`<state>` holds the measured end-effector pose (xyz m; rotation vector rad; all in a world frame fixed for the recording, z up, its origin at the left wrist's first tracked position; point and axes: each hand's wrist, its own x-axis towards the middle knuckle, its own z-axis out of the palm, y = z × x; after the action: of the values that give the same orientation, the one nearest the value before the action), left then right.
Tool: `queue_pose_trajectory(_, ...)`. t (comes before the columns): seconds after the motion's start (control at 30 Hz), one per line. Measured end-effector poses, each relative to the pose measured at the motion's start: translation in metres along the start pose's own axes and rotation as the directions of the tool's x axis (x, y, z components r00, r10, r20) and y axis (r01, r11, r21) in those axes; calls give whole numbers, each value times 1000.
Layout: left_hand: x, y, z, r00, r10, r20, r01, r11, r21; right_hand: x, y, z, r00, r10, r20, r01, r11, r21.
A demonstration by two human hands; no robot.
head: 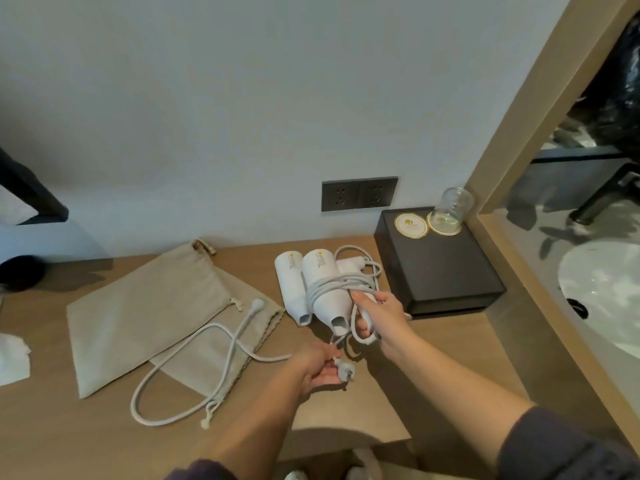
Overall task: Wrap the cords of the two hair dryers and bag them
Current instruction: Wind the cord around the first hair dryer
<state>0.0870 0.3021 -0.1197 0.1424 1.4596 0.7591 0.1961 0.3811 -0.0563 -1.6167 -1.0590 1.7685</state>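
Note:
Two white hair dryers lie side by side on the wooden counter (104,445). The right dryer (322,275) has its cord looped around its body, and my right hand (381,317) grips its handle. My left hand (320,365) holds that cord's plug (346,372) just below it. The left dryer (291,282) lies untouched, and its loose cord (207,341) trails over two beige drawstring bags (145,313) lying flat to the left.
A black box (440,268) with two round coasters and an upturned glass (453,209) stands right of the dryers. A dark wall socket (358,194) is behind them. A sink (602,292) lies beyond a wooden divider at far right. White cloth sits at the left edge.

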Motion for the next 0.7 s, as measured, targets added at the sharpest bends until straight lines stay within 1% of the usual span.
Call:
queue_pose_trajectory(0.07,10,-7,2,1000,-15,-13,15,999,-36,9,11,-3,999,35,-14,-35,999,14)
queue_pose_trajectory(0.2,24,-19,1,997,-66,-35,60,987,-147,14,26,-8,999,39,-29,-39,999,12)
queue_pose_trajectory(0.37,34,-33,8,991,-92,-100,64,964,-257,21,49,-15,992,109,-61,-108,994,29)
queue_pose_trajectory(0.47,37,-37,18,990,-82,-113,37,933,-358,22,64,-19,986,141,-85,-139,990,26)
queue_pose_trajectory(0.53,40,-37,22,986,-107,-124,46,906,-420,22,70,-21,982,163,-91,-160,986,44)
queue_pose_trajectory(0.6,39,-38,24,987,-108,-120,48,907,-419,24,74,-24,981,181,-70,-177,982,63)
queue_pose_trajectory(0.63,37,-37,24,986,-92,-143,26,912,-409,25,75,-25,980,191,-61,-187,980,69)
queue_pose_trajectory(0.7,35,-39,22,977,-106,-185,20,910,-414,27,77,-26,977,210,-49,-206,975,80)
